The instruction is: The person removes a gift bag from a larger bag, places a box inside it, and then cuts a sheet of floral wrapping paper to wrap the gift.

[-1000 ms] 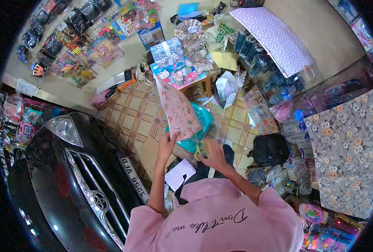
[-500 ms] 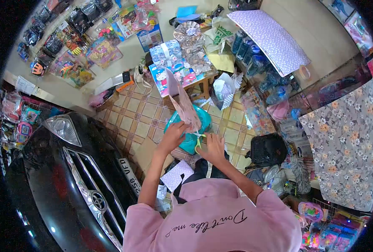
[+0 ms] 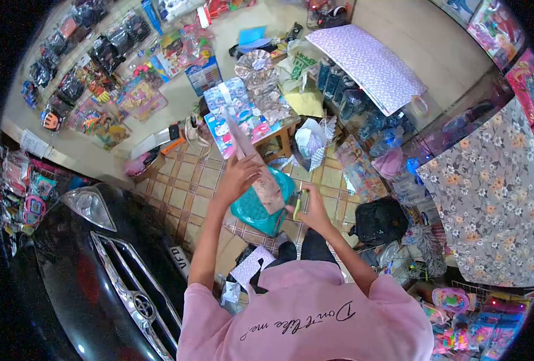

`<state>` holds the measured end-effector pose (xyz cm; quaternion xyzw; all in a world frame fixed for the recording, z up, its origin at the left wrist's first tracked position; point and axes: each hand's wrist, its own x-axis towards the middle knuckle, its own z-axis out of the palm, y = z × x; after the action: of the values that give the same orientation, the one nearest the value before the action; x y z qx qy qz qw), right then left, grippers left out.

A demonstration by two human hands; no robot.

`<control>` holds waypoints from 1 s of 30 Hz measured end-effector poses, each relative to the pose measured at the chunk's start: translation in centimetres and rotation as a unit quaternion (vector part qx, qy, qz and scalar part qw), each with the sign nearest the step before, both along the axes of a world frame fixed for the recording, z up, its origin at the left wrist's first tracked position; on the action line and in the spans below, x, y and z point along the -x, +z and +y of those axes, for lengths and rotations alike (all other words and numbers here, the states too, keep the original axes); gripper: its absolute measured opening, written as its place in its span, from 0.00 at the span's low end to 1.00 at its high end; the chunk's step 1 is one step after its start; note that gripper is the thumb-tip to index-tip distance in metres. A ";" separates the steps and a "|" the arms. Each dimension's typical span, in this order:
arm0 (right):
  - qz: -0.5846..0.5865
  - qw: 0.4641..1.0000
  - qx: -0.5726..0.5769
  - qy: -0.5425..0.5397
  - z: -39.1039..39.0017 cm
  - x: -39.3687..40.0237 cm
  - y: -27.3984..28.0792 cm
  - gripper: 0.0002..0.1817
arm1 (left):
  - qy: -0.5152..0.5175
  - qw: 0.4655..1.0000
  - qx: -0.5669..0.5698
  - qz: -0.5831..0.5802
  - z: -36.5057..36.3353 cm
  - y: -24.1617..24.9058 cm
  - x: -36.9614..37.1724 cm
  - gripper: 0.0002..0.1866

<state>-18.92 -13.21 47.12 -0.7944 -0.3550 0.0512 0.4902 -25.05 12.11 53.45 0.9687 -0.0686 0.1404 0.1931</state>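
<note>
A long folded strip of pinkish patterned paper (image 3: 265, 185) slants over a teal plastic stool (image 3: 252, 207). Near its middle, my left hand (image 3: 241, 177) has its fingers closed on the paper. Scissors with yellow-green handles (image 3: 299, 204) are in my right hand (image 3: 312, 210), just right of the paper's lower end; the blades point up and stand apart from the paper. Beyond the stool, a low wooden table bears a Hello Kitty patterned sheet (image 3: 220, 133), a blue wrapped packet (image 3: 228, 93) and a brown folded paper fan (image 3: 255, 65).
A black car (image 3: 68, 271) stands at the left. At the right are a black bag (image 3: 381, 221) and a floral sheet (image 3: 489, 198). A lilac patterned sheet (image 3: 369, 66) lies at the upper right, and packaged goods hang along the walls. A lilac piece (image 3: 253, 265) lies near my legs.
My left hand has moved up along the paper. The scissors have come away from the paper and turned more upright in my right hand. The paper's lower end now hangs lower over the stool.
</note>
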 end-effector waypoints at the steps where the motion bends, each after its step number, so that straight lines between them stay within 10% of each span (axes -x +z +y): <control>1: -0.002 0.999 -0.035 0.005 0.3 -0.7 0.4 0.33 | -0.009 1.000 0.010 0.008 0.2 0.8 -0.7 0.05; 18: -0.041 0.985 0.158 0.061 -8.8 -15.0 0.7 0.54 | -0.139 0.976 0.159 -0.057 -7.2 17.5 -11.8 0.05; 30: -0.208 0.966 -0.009 0.155 1.4 -23.6 7.3 0.45 | -0.047 0.968 0.042 -0.243 -7.2 27.0 -6.8 0.10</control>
<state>4.72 -11.82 54.43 -0.7180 -0.5688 -0.0434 0.3988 -18.30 4.94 80.48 0.8923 -0.1534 0.3648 0.2173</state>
